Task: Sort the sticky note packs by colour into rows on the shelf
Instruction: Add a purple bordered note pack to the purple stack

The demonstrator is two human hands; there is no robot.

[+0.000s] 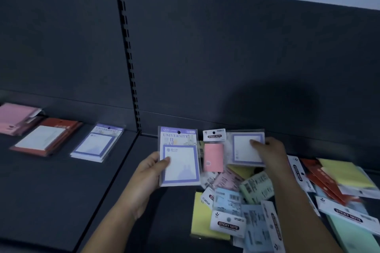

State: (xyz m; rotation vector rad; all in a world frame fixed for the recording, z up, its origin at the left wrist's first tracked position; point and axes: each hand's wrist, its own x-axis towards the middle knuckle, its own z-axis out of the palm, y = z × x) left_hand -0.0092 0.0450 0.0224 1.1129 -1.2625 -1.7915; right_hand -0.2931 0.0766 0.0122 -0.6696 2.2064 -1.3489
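Note:
My left hand [151, 167] holds a purple-bordered "University" sticky note pack [179, 158] upright above the dark shelf [61, 201], thumb on its front. My right hand [269, 153] grips a second purple-bordered pack [241, 150] at the back of the mixed pile [257, 201]. On the left shelf section lie a pink stack [15, 118], a red stack [46, 136] and a purple stack [97, 142] in a row.
The pile on the right holds pink [213, 157], yellow [202, 217], blue [227, 199], green [257, 188] and red [327, 183] packs, overlapping. A slotted upright [129, 57] splits the dark back panel. Bare shelf lies in front of the sorted stacks.

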